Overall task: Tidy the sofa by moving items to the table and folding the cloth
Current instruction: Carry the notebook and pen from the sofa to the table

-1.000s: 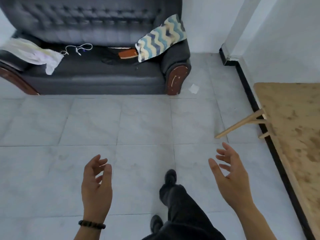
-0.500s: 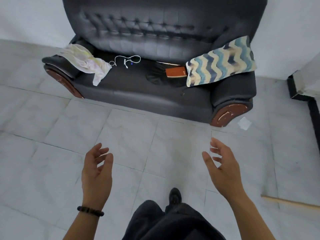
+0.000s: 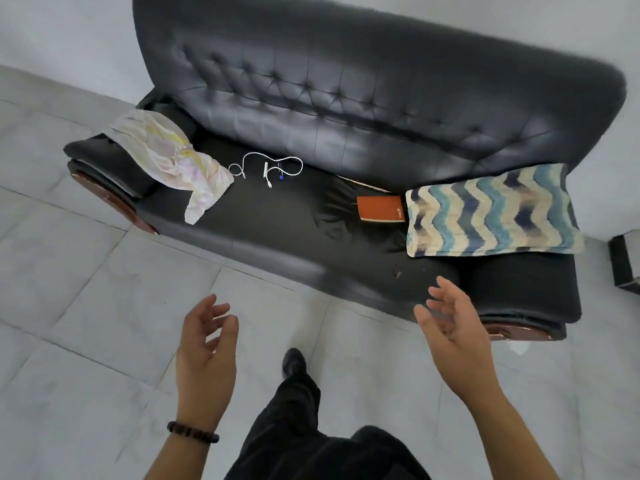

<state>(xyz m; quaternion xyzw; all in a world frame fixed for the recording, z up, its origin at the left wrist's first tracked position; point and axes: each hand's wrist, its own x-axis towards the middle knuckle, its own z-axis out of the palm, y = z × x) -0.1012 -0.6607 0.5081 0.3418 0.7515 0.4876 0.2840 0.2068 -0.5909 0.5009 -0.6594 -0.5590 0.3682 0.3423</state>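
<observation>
A black tufted sofa (image 3: 363,109) fills the upper half of the view. A crumpled pale cloth (image 3: 169,155) hangs over its left armrest. White earphones (image 3: 266,168) lie on the seat beside it. An orange notebook (image 3: 381,208) rests on the seat, with a thin flat item behind it. A blue zigzag pillow (image 3: 491,211) leans on the right armrest. My left hand (image 3: 206,358) hovers over the floor, fingers loosely curled and empty. My right hand (image 3: 453,330) is raised near the seat's front edge, fingers relaxed, holding nothing.
Grey tiled floor (image 3: 86,306) lies in front of the sofa. My dark-trousered leg and shoe (image 3: 294,362) step forward between my hands. A white paper scrap (image 3: 519,348) lies by the right sofa foot. A black skirting corner (image 3: 623,261) stands at far right.
The sofa has come much closer and fills more of the view as I step forward. Both hands stay raised and empty. The wooden table has left the view.
</observation>
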